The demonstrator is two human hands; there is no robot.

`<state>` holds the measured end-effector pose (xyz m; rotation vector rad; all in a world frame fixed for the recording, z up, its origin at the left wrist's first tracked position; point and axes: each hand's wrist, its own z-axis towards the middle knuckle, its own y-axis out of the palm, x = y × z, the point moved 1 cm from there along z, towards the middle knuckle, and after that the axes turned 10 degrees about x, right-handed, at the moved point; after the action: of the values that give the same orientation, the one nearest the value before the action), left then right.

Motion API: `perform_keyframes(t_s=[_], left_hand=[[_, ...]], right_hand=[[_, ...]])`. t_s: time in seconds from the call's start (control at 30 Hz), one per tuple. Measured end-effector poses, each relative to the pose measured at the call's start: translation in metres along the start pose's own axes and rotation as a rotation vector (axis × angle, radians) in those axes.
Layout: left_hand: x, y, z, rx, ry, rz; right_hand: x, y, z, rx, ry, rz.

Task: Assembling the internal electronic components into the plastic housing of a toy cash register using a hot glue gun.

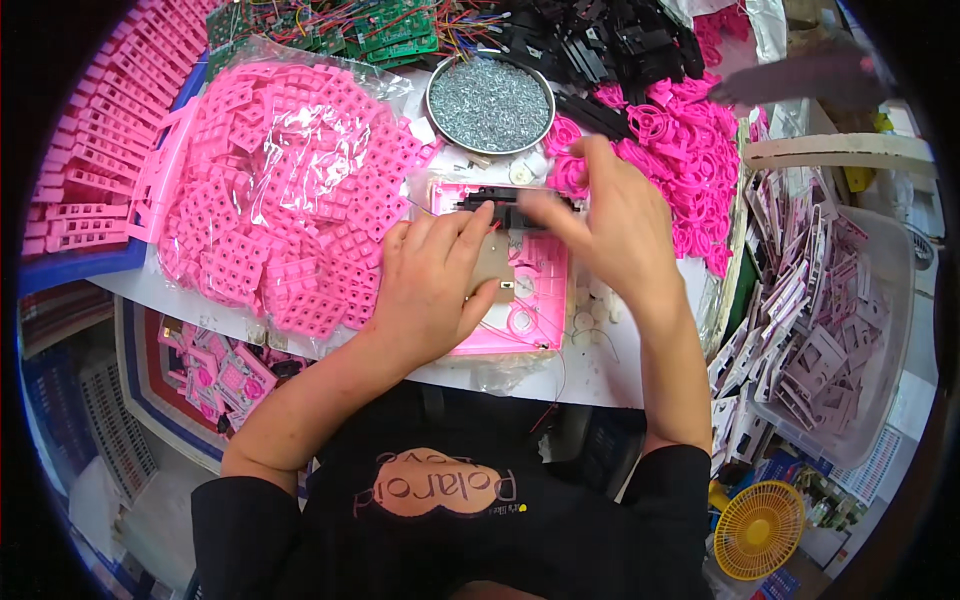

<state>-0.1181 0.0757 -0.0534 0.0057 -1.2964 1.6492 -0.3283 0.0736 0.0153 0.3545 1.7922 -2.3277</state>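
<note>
A shallow pink plastic case (pixel 545 318) lies in front of me, with a black plastic part (pixel 488 197) across its far end. My left hand (pixel 432 275) is on the case's left side, its thumb and index finger around a tan board (pixel 491 262). That index fingertip reaches the black part; the other fingers are partly hidden. My right hand (pixel 625 225) is over the right end of the black part, thumb and index finger apart, with nothing visible between them. The thumb is smeared by motion. Thin wires run from the case toward me.
A round tray of small metal screws (pixel 490 103) stands beyond the case. A clear bag of pink keypads (pixel 290 190) lies left. Green circuit boards (pixel 400 35), black parts (pixel 610 45) and pink rings (pixel 690 130) lie farther back. A clear bin (pixel 880 400) of pale panels is right.
</note>
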Motion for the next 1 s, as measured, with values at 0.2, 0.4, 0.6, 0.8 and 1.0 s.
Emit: perform_keyframes(t_s=[0.2,0.4,0.6,0.8,1.0], left_hand=[[0.005,0.003,0.005,-0.015,0.047,-0.011],[0.003,-0.001,0.004,0.0,0.032,-0.003],[-0.001,0.0,0.002,0.033,0.037,-0.049],[-0.005,-0.004,0.001,0.075,0.022,-0.09],[-0.013,0.0,-0.003,0.127,-0.023,-0.204]], right_hand=[[0.03,0.032,-0.023,0.245,-0.403,0.192],[0.032,0.022,-0.019,-0.006,-0.261,0.342],[0.026,0.035,-0.033,0.211,-0.358,0.312],[0.021,0.044,-0.034,0.215,-0.277,0.352],[0.021,0.04,-0.022,0.173,-0.338,0.321]])
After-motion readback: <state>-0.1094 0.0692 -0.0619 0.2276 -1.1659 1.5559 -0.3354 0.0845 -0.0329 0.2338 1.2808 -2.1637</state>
